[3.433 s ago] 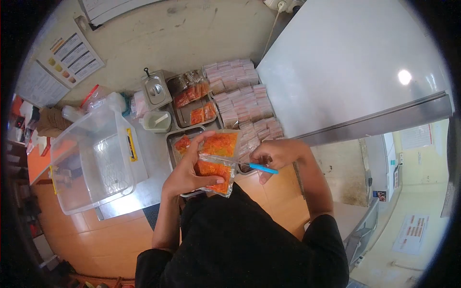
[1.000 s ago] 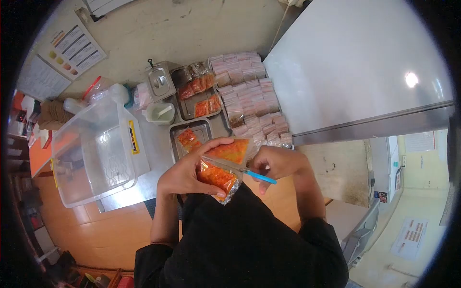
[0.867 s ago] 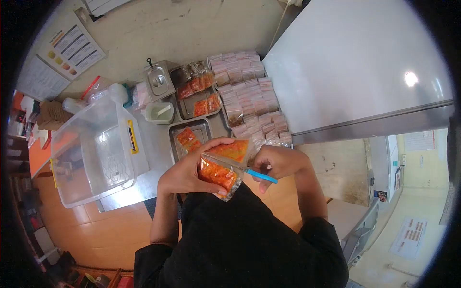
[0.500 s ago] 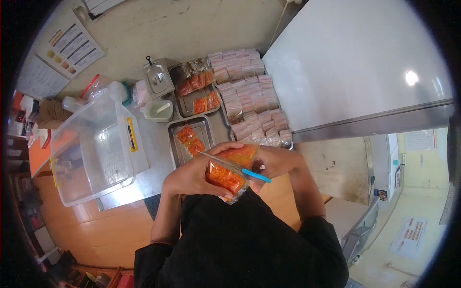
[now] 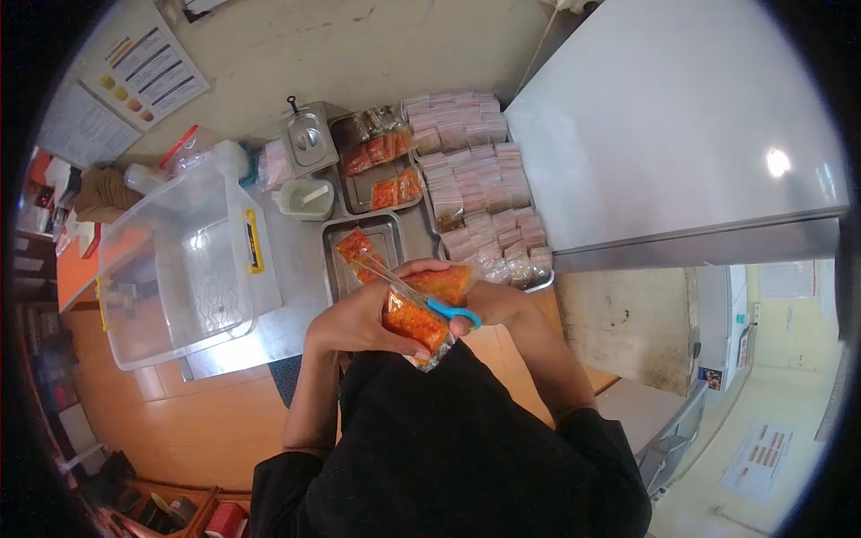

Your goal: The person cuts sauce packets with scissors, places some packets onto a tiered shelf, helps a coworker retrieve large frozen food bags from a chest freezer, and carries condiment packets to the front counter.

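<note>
My left hand [image 5: 360, 317] is closed around a clear packet of orange-red food [image 5: 414, 321]. A second orange packet [image 5: 446, 283] sits just above it, on the far side of the blades. Between the two packets pass the scissors [image 5: 439, 307], with blue handles gripped in my right hand [image 5: 484, 305]. Their blades point up and left, and I cannot tell whether they cut right through the film. Beyond my left hand, another orange packet [image 5: 355, 244] lies in a steel tray [image 5: 388, 224], partly hidden by the hand.
Behind is a second tray [image 5: 344, 184] with red, orange and dark packets. Rows of pale-topped packets [image 5: 471, 179] fill the right side. A white tub [image 5: 305, 199], a lidded steel container [image 5: 309, 143] and a clear plastic bin [image 5: 193, 345] stand left. A large white panel [image 5: 673, 117] rises at right.
The scissors have slid up and left between the packets, and my right hand has followed them closer to my left. The left hand still grips its packet. The whole view has shifted slightly.
</note>
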